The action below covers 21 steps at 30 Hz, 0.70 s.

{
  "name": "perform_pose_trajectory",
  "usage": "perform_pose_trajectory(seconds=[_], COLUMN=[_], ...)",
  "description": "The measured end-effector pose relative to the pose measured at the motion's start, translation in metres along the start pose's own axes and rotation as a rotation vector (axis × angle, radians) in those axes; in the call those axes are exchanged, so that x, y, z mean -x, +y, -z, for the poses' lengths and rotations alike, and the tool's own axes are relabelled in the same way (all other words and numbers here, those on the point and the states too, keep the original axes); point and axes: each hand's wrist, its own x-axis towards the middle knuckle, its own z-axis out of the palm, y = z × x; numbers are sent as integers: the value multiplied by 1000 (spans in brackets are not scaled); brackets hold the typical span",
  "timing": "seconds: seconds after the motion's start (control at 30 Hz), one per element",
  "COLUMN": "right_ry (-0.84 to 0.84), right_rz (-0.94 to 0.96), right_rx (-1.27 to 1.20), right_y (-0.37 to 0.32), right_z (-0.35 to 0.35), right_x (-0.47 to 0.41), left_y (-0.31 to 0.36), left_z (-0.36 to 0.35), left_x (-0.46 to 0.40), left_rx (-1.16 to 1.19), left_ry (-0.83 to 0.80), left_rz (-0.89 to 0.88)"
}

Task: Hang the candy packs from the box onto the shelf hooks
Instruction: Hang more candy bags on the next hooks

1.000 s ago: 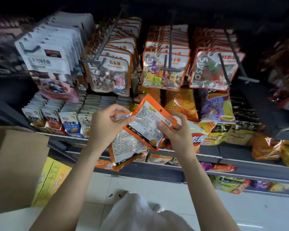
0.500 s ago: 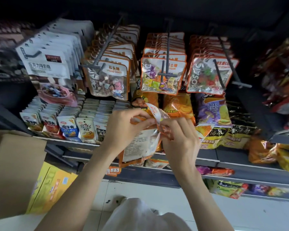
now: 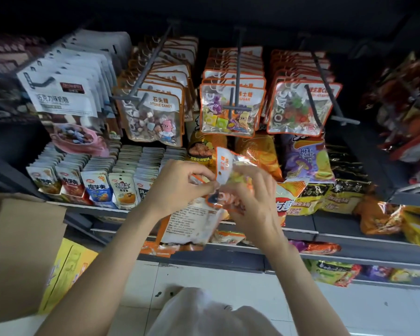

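Rows of small snack sachets (image 3: 100, 187) standing upright on lower shelf, left, w/ blue, red and orange fronts. Right of them, chip bags: orange one (image 3: 260, 154), purple one (image 3: 306, 158) just beside it, black-and-gold bags (image 3: 347, 190) further right, leaning on each other. More orange and yellow bags (image 3: 398, 217) at far right, partly blurred. Shelf edge (image 3: 364, 241) grey. Yellow carton (image 3: 68, 270) on white tiled floor (image 3: 228, 280), lower left. Bottom shelf w/ green and purple packs (image 3: 335, 272).
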Motion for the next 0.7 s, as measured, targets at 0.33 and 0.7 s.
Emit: perform_pose_trajectory(seconds=[0.33,0.7], right_ry=[-265,294], right_rz=[-431,-663], right_rx=[-517,-674], right_y=[25,-4], right_z=[36,14], right_x=[-55,-57], left_y=[2,-1], left_z=[25,4], left_x=[-18,-8], left_rx=[-78,141], left_ry=[78,443], left_rz=[-209,11])
